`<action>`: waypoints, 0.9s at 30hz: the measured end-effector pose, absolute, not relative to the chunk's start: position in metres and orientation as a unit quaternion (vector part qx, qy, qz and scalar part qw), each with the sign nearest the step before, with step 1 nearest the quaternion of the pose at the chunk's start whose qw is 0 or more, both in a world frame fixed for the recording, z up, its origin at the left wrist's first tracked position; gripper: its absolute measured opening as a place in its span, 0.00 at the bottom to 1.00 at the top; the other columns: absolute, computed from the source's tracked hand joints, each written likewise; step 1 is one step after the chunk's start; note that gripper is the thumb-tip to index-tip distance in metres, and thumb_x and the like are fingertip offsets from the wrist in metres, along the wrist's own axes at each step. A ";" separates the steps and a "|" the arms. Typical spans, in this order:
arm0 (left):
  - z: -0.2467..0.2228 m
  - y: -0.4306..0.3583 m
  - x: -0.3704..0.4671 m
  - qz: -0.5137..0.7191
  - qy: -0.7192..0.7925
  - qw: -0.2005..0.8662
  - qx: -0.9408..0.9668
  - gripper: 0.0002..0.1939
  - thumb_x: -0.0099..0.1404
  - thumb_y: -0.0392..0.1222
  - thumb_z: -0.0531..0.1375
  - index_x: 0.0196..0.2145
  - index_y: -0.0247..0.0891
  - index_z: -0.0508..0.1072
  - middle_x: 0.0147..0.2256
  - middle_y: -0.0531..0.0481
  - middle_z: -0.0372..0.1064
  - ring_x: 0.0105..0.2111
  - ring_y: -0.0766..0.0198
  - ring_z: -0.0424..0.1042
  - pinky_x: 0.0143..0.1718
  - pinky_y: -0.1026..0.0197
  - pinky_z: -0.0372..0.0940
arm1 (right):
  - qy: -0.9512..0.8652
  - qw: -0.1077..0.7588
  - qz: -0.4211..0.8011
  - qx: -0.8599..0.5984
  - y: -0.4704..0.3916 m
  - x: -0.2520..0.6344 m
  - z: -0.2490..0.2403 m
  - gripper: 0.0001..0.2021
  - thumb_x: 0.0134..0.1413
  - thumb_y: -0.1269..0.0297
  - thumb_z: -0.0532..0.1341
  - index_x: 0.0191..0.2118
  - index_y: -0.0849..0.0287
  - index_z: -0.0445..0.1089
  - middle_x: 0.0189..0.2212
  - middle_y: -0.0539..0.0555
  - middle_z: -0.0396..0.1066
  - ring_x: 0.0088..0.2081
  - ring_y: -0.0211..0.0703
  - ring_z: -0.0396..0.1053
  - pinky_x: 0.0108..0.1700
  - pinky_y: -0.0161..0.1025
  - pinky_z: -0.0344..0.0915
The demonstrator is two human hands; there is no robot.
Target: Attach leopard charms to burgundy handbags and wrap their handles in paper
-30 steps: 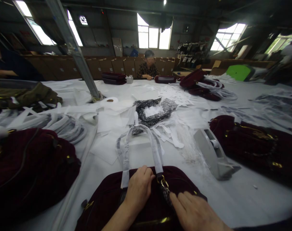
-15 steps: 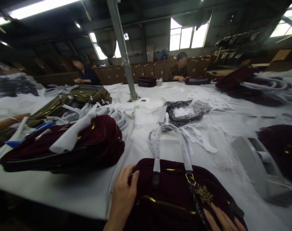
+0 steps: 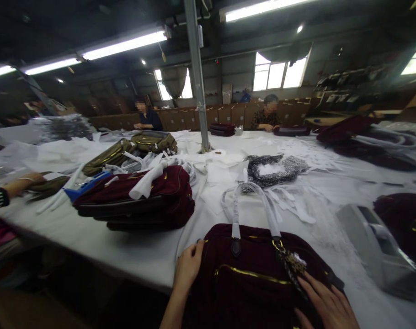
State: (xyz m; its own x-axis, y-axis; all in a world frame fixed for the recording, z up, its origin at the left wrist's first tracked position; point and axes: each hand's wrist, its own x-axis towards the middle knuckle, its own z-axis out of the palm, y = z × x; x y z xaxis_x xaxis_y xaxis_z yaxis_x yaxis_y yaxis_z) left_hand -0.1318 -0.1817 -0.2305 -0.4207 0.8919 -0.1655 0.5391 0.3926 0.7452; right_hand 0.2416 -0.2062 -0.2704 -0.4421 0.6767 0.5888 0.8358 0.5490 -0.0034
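A dark maroon handbag (image 3: 249, 292) stands in front of me, with gold zippers and two handles (image 3: 268, 201) wrapped in white material. My left hand (image 3: 189, 267) grips its upper left corner, thumb and fingers closed on the edge near the zipper. On the right of the front panel rests my right hand (image 3: 328, 299), fingers stretched out and spread. Its fingertips touch the area just below a gold snowflake-like charm (image 3: 295, 262), which hangs with a dark braided strap from a gold ring at the right handle's base.
More maroon bags (image 3: 167, 196) are stacked to the left, beside olive bags (image 3: 153, 141). A co-worker's hand (image 3: 31, 178) touches an olive piece at far left. A grey tape dispenser (image 3: 369, 246) stands right. Black-and-white material (image 3: 280, 171) lies beyond the handles. A metal post (image 3: 197, 77) rises mid-table.
My view has swung left and up, so more of the left side shows. My right hand has come further into view over the bag front. The left hand keeps its corner.
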 end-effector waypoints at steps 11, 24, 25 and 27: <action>-0.221 -0.171 -0.110 0.388 0.747 0.225 0.490 0.15 0.65 0.44 0.45 0.38 0.38 0.68 0.35 0.46 0.72 0.38 0.59 0.71 0.38 0.61 0.61 | -0.830 0.280 -0.156 -0.457 -0.212 0.240 -0.271 0.33 0.48 0.54 0.60 0.59 0.56 0.53 0.52 0.58 0.64 0.50 0.53 0.64 0.55 0.50 0.51; -0.225 -0.182 -0.085 0.394 0.765 0.126 0.494 0.17 0.67 0.48 0.43 0.40 0.39 0.67 0.40 0.43 0.71 0.41 0.54 0.70 0.40 0.58 0.62 | -0.828 0.250 -0.065 -0.497 -0.227 0.231 -0.252 0.28 0.53 0.57 0.57 0.60 0.54 0.53 0.56 0.57 0.60 0.54 0.55 0.60 0.56 0.58 0.54; -0.230 -0.183 -0.087 0.386 0.773 0.127 0.487 0.17 0.67 0.49 0.42 0.41 0.40 0.66 0.39 0.44 0.71 0.40 0.54 0.70 0.39 0.58 0.62 | -0.826 0.260 -0.054 -0.496 -0.226 0.231 -0.250 0.29 0.53 0.57 0.57 0.60 0.55 0.52 0.56 0.57 0.60 0.54 0.55 0.60 0.56 0.58 0.54; -0.237 -0.184 -0.092 0.368 0.791 0.138 0.469 0.18 0.67 0.49 0.41 0.41 0.41 0.65 0.37 0.44 0.72 0.38 0.54 0.71 0.37 0.58 0.63 | -0.803 0.305 -0.027 -0.512 -0.219 0.233 -0.243 0.29 0.53 0.57 0.56 0.60 0.57 0.51 0.55 0.58 0.61 0.55 0.54 0.59 0.56 0.56 0.55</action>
